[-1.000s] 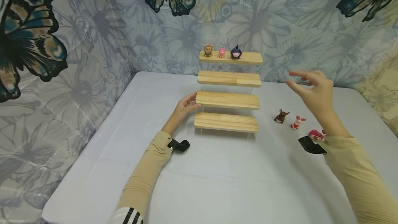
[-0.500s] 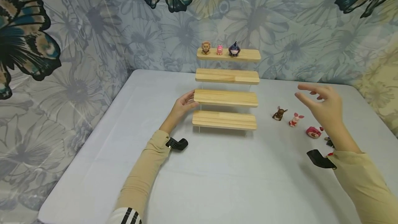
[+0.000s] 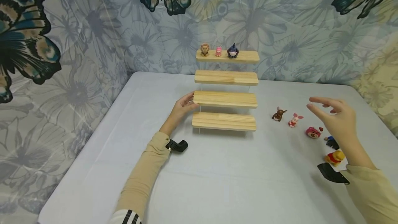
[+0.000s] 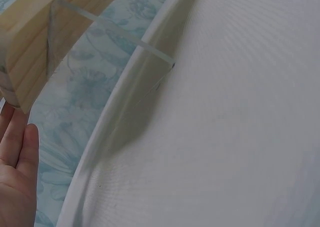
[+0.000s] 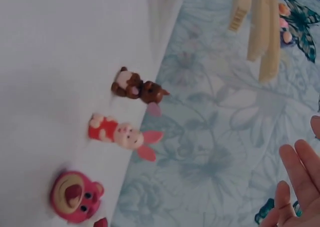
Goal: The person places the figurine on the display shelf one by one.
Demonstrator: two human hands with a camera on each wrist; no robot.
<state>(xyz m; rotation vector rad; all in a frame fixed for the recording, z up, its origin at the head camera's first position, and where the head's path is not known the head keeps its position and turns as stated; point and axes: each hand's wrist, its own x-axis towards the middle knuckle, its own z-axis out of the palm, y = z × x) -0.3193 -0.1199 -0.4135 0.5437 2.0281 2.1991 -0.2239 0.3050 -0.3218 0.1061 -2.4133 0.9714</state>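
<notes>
A tiered wooden display shelf [image 3: 225, 99] stands on the table. My left hand [image 3: 183, 109] holds the left end of its second-lowest board, thumb at the front corner and fingers behind; the left wrist view shows straight fingers [image 4: 15, 142] against that end. My right hand [image 3: 339, 118] hovers over the right side with nothing in it, thumb and index finger apart. Near it are a brown big-eared figurine [image 3: 278, 114], a pink piglet figurine [image 3: 294, 120], a pink bear figurine [image 3: 313, 132], a dark blue figurine [image 3: 332, 143] partly behind the wrist, and a yellow bear figurine [image 3: 335, 157] in red.
On the top board stand a lion figurine [image 3: 205, 49], a small pink figurine [image 3: 218, 51] and a dark blue donkey figurine [image 3: 233, 50]. The white table [image 3: 230, 182] meets a floral wall hanging [image 3: 174, 40] behind the shelf.
My right hand has moved right and toward me, away from the shelf. The dark blue and yellow bear figurines have come into sight beneath it. My left hand keeps its place on the board.
</notes>
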